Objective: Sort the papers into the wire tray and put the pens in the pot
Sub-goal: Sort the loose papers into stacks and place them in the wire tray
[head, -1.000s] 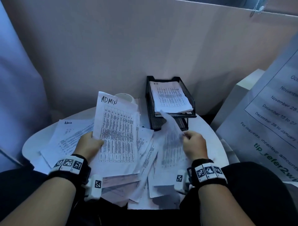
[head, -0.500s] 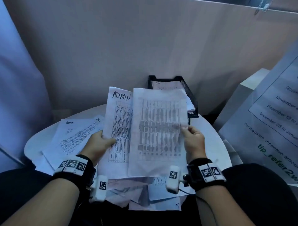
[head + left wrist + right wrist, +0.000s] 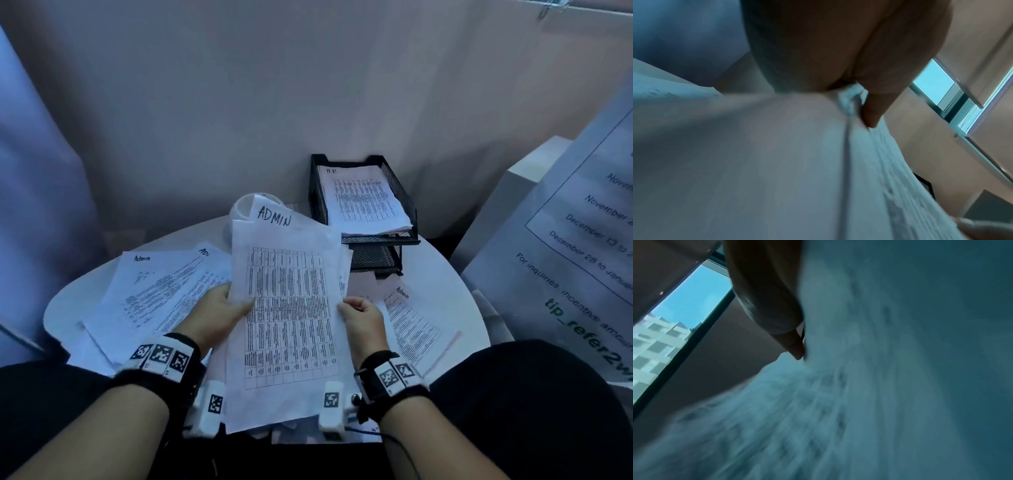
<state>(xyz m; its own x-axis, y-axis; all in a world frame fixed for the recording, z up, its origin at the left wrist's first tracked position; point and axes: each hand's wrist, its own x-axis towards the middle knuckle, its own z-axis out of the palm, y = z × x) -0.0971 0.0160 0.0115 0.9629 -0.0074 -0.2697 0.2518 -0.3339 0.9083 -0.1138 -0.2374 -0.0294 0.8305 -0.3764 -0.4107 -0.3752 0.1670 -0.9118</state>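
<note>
Both hands grip one sheaf of papers [image 3: 291, 318] raised in front of the wire tray [image 3: 404, 205]: my left hand [image 3: 219, 313] pinches its left edge, my right hand [image 3: 363, 320] its right edge. Behind the sheaf, left of the tray, stands the white pot [image 3: 245, 210]. Loose sheets [image 3: 161, 291] lie on the surface [image 3: 442, 274].

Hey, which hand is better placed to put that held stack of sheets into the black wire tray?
Probably the right hand. It grips the held stack on the edge nearer the wire tray, which stands at the table's far right. The left hand holds the opposite edge and would have to cross over.
</note>
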